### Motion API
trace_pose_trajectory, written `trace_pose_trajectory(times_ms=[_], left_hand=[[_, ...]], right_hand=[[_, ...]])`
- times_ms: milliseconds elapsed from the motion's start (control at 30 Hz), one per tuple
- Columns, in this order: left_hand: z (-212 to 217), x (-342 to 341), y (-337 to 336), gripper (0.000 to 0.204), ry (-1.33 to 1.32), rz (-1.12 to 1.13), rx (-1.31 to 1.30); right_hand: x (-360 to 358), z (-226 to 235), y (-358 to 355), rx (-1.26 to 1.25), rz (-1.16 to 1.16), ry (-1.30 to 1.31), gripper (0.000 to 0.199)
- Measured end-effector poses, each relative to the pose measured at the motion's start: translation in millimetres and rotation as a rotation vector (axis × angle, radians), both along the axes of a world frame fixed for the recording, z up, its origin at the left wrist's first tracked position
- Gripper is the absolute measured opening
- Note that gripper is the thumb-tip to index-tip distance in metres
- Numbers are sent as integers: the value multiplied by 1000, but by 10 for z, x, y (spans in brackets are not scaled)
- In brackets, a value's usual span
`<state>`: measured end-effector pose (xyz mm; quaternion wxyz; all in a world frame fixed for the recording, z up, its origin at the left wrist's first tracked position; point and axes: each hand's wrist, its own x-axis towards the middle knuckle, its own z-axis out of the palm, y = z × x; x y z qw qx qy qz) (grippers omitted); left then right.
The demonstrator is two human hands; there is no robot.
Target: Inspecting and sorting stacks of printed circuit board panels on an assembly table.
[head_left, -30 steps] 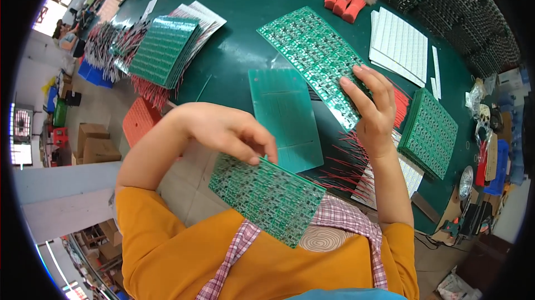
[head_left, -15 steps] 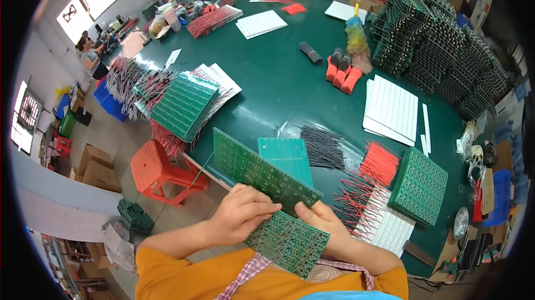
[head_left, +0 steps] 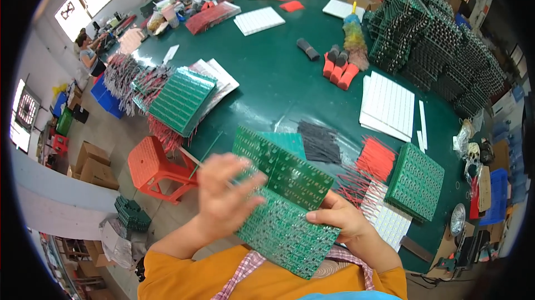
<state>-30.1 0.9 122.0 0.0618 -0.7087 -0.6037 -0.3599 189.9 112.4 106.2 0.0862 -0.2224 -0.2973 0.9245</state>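
My right hand (head_left: 346,221) grips two green circuit board panels at their right side, thumb on top. The near panel (head_left: 287,236) tilts toward me and is dense with small parts. Behind it the far panel (head_left: 290,174) stands more upright, and the two meet at an angle. By their left edge is my left hand (head_left: 223,197), blurred, its fingers spread apart and seemingly holding nothing. A thin green strip (head_left: 210,150) shows beyond it near the table edge; I cannot tell whether it rests on anything. Another green panel (head_left: 287,143) lies partly hidden behind the held ones.
Black wires (head_left: 319,141), red wires (head_left: 376,158) and a green board stack (head_left: 415,183) lie on the green table (head_left: 267,82). White sheets (head_left: 388,105) are farther right. Board piles (head_left: 434,43) rise at the back right. A red stool (head_left: 150,163) stands left. Co-workers sit across.
My left hand has come off the board edge and moved left, fingers spreading. The two panels have swung and shifted right, the near one showing more of its face.
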Motion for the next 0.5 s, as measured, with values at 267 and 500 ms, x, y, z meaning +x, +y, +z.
trace_pose_trajectory(times_ms=[267, 500], left_hand=[[-517, 342, -107, 72, -1647, -194, -216], [-397, 233, 478, 65, -1513, 33, -93]], right_hand=[[-33, -434, 78, 477, -420, 88, 53], [-55, -560, 314, 1297, -734, -23, 61]])
